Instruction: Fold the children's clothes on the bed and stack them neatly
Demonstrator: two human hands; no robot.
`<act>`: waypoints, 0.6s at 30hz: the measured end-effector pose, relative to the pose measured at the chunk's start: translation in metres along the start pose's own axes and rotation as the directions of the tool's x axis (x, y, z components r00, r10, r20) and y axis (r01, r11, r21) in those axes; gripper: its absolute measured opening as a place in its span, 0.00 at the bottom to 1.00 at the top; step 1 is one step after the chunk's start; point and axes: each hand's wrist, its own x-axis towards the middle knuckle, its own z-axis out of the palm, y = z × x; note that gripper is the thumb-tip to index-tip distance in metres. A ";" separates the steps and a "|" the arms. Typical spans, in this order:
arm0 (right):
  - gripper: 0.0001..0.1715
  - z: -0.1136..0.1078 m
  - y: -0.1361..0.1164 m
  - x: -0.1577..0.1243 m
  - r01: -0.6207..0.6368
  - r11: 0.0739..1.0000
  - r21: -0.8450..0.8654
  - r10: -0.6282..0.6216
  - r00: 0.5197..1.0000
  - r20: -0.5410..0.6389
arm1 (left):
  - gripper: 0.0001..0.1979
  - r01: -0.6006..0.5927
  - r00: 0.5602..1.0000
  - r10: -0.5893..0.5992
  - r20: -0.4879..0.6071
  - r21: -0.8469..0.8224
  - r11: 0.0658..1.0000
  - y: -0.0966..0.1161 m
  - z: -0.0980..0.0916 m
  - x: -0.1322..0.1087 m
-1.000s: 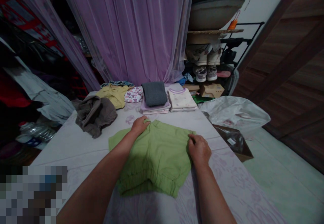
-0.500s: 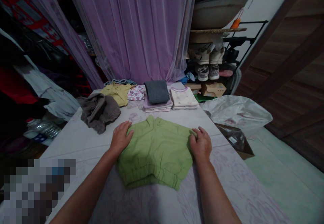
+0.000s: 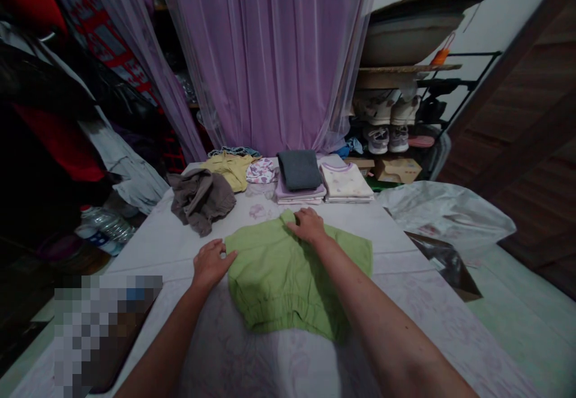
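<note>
A pair of green shorts (image 3: 274,272) lies spread on the bed, its gathered elastic waistband towards me and its leg openings away from me. My left hand (image 3: 212,263) rests at the left leg's edge, thumb and fingers apart, the thumb touching the cloth. Reaching across the shorts, my right hand (image 3: 308,225) has its fingers curled on the crotch seam at the far middle edge, gripping the fabric there. My right forearm covers part of the right leg.
Behind the shorts are a crumpled brown garment (image 3: 202,200), a yellow garment (image 3: 231,168), a patterned cloth (image 3: 261,171), a folded dark grey garment (image 3: 299,170) on a stack, and folded cream shirts (image 3: 346,182). A pixelated object (image 3: 103,332) lies at left. Shoes (image 3: 387,125) stand on a rack.
My right hand has moved left from the right leg's edge to the crotch of the shorts. My left hand stays by the left edge. The view has shifted slightly left.
</note>
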 end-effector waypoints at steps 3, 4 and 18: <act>0.14 -0.001 -0.008 0.010 0.006 0.999 0.038 -0.007 1.000 0.010 | 0.10 -0.012 1.000 0.009 -0.020 -0.127 0.992 -0.002 0.003 0.001; 0.11 -0.003 -0.010 0.013 0.008 0.998 0.055 -0.008 1.000 -0.001 | 0.11 0.002 1.000 -0.005 -0.014 -0.214 0.977 -0.003 0.002 0.004; 0.19 -0.126 -0.013 0.006 0.410 0.359 0.839 -0.033 0.904 -0.427 | 0.13 -0.607 0.772 0.169 -0.612 -0.634 0.478 0.087 -0.186 -0.007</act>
